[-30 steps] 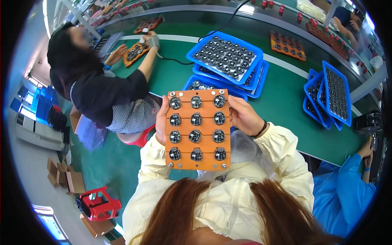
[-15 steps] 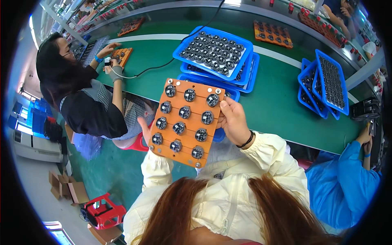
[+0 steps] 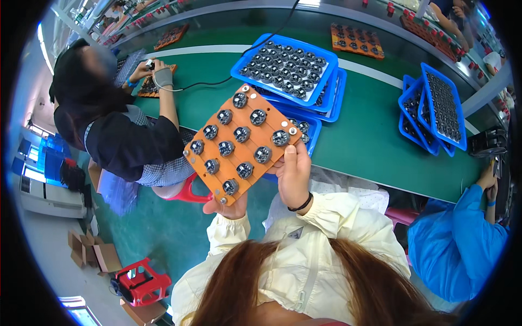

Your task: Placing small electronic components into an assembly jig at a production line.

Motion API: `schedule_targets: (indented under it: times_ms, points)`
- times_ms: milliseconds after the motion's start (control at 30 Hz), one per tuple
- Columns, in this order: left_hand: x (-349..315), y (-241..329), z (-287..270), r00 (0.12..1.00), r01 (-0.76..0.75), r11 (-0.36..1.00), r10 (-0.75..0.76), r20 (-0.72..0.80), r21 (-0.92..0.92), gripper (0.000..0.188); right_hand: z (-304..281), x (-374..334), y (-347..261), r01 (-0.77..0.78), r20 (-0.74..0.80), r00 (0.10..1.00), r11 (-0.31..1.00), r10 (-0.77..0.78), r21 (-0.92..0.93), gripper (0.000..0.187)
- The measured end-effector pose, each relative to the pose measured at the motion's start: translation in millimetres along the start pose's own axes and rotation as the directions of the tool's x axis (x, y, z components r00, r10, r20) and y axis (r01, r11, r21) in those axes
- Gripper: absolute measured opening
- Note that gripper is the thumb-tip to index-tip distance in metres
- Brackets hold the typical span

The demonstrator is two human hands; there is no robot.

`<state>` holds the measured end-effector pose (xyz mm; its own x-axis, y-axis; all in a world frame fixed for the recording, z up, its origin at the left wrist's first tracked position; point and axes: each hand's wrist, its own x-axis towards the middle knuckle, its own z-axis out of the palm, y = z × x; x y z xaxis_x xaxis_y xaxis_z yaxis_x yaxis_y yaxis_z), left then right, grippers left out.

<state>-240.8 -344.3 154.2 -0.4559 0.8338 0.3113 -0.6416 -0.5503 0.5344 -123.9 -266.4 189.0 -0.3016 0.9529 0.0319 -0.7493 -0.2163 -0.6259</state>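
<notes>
An orange fixture board [image 3: 232, 126], set with rows of small round black parts with shiny tops, is held up tilted in front of me. My right hand [image 3: 294, 176] grips its right corner, thumb on top and fingers underneath. At the lower corner my left hand [image 3: 231, 208] supports the board from below; its thumb sticks out to the side and the other fingers are mostly hidden under the board. Just beyond it, a stack of blue trays [image 3: 333, 92] stands on the green bench, the top one filled with similar round parts.
More stacked blue trays [image 3: 462, 122] stand at the right. Another orange board [image 3: 357, 41] lies on the line behind the bench [image 3: 370, 127]. A co-worker [image 3: 128, 138] handles a board at left; a blue sleeve [image 3: 454, 239] shows at right. A black cable crosses the bench.
The board has turned clockwise and shifted slightly left and up. My left hand has moved from its left edge to beneath the lower corner. The co-worker's hands came together over their board.
</notes>
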Motion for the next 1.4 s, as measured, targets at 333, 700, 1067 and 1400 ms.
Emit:
schedule_targets:
  times_ms: [333, 700, 1067, 1400]
  points:
    - [55, 69, -74, 0.99, -0.141, 0.957, 0.135, 0.041, 0.253, 0.096, 75, 26, 83, 0.085, -0.052, 0.995, 0.996, -0.084, 0.017, 0.037]
    - [233, 178, -221, 0.995, -0.043, 0.978, 0.06, 0.078, -0.203, 0.077, 138, 123, 96, -0.206, 0.216, 0.94, 0.945, 0.264, -0.255, 0.032]
    - [406, 166, -270, 0.995, 0.075, 0.982, -0.064, 0.072, -0.175, 0.074, 114, 248, 14, -0.09, 0.256, 0.936, 0.87, 0.24, -0.484, 0.024]
    - [486, 160, -257, 0.986, 0.046, 0.999, -0.048, -0.163, -0.014, 0.071, 104, 448, -122, 0.311, 0.102, 0.914, 0.518, -0.392, -0.797, 0.02]
